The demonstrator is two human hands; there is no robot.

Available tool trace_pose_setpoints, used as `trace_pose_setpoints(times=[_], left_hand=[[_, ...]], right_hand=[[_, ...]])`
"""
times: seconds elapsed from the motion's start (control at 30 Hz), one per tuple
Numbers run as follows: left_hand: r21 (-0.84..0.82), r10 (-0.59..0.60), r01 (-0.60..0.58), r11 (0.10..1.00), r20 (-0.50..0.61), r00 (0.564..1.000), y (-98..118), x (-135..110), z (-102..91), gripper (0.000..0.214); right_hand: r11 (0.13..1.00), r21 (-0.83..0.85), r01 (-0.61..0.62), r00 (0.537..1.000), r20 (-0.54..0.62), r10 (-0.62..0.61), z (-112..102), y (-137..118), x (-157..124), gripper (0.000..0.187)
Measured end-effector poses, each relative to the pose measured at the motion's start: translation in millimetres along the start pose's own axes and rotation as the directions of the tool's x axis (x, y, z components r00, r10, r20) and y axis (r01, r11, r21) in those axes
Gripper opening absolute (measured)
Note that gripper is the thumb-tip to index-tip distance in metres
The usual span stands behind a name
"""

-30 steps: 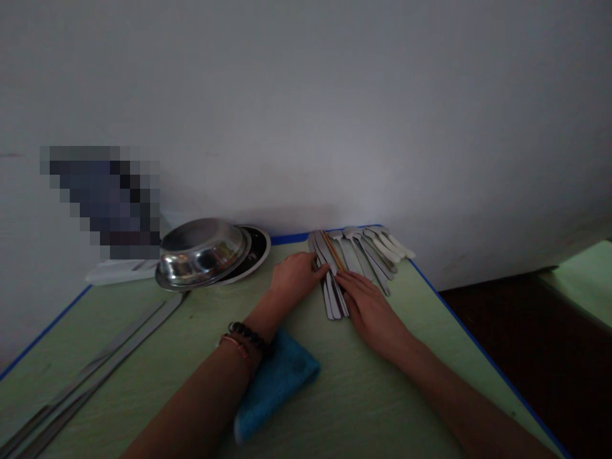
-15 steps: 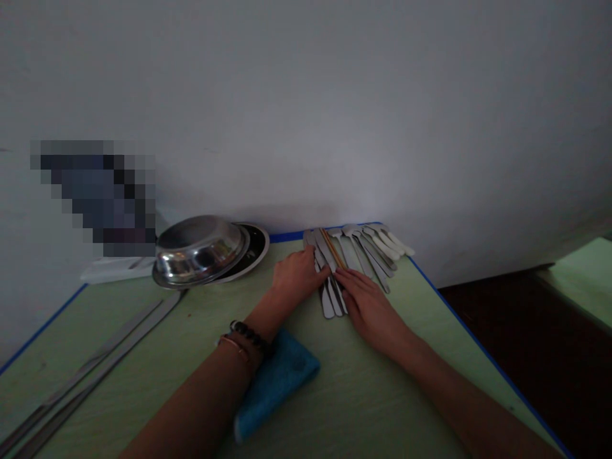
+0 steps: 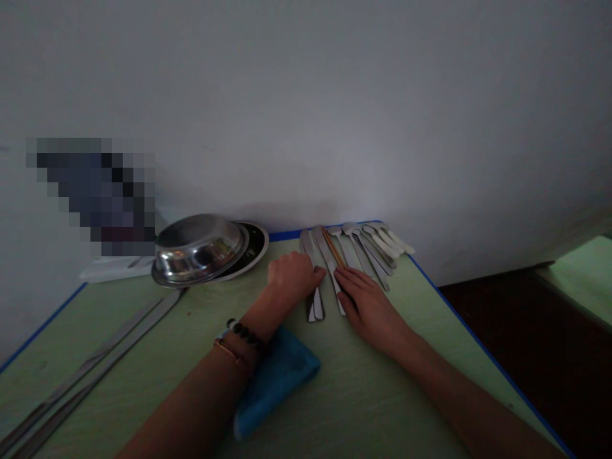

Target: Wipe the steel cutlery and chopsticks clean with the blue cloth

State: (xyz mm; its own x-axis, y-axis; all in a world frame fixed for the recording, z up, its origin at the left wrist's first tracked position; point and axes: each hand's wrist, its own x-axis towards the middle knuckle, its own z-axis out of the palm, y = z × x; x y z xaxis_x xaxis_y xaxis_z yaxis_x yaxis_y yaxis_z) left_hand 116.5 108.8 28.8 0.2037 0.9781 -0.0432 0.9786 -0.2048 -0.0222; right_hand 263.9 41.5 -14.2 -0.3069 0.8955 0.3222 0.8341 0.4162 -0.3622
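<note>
My left hand [image 3: 291, 277] has its fingers curled round a couple of table knives [image 3: 315, 309], whose lower ends stick out below the thumb. Just to its right lies another table knife [image 3: 327, 252], apart from those in the hand. My right hand [image 3: 366, 299] is open, fingers stretched out and lying over the near ends of the wooden chopsticks [image 3: 333, 245] and beside that knife. To the right of the chopsticks, several metal spoons [image 3: 351, 248] and white spoons [image 3: 382, 239] lie in a fanned row.
Behind my left hand an upturned metal bowl [image 3: 201, 248] rests on a dark, light-rimmed plate [image 3: 253, 248]. Long metal tongs [image 3: 115, 344] lie at the left. A folded blue cloth [image 3: 282, 382] is under my left forearm. The green table [image 3: 382, 395] meets a wall at the back.
My left hand has shifted slightly left with the knives, opening a gap to the knife beside them. My right hand has hardly moved.
</note>
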Motion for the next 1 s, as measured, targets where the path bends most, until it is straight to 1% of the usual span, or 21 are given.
trace_pose_setpoints(times=[0.13, 0.3, 0.47, 0.6, 0.83, 1.0], left_hand=[[0.027, 0.027, -0.028, 0.999, 0.016, 1.0, -1.8, 0.1, -0.1, 0.039], [0.035, 0.05, -0.051, 0.998, 0.034, 0.998, -4.6, 1.6, 2.3, 0.04], [0.033, 0.074, -0.075, 0.997, 0.028, 0.997, -10.8, 6.8, 5.6, 0.041], [0.019, 0.087, -0.087, 0.996, 0.017, 0.996, -13.6, 10.1, 8.6, 0.044], [-0.015, 0.076, -0.076, 0.997, -0.025, 0.997, -1.4, 5.8, 13.1, 0.05], [-0.017, 0.107, -0.107, 0.994, -0.038, 0.994, 2.2, 2.9, 11.1, 0.049]], right_hand=[[1.0, 0.027, 0.006, 1.0, -0.006, -0.006, -0.8, 0.1, 0.4, 0.042], [1.0, 0.019, -0.01, 0.999, 0.031, 0.01, -4.1, -1.3, 0.7, 0.039], [1.0, 0.002, -0.01, 0.999, 0.036, 0.01, -3.1, -0.7, 0.0, 0.046], [1.0, -0.013, -0.013, 0.999, 0.049, 0.014, -2.4, -0.7, -0.8, 0.047], [1.0, -0.007, -0.023, 0.998, 0.051, 0.023, -3.6, -3.3, -0.8, 0.045], [1.0, 0.002, -0.029, 0.999, 0.04, 0.029, -1.2, -2.2, -1.2, 0.045]])
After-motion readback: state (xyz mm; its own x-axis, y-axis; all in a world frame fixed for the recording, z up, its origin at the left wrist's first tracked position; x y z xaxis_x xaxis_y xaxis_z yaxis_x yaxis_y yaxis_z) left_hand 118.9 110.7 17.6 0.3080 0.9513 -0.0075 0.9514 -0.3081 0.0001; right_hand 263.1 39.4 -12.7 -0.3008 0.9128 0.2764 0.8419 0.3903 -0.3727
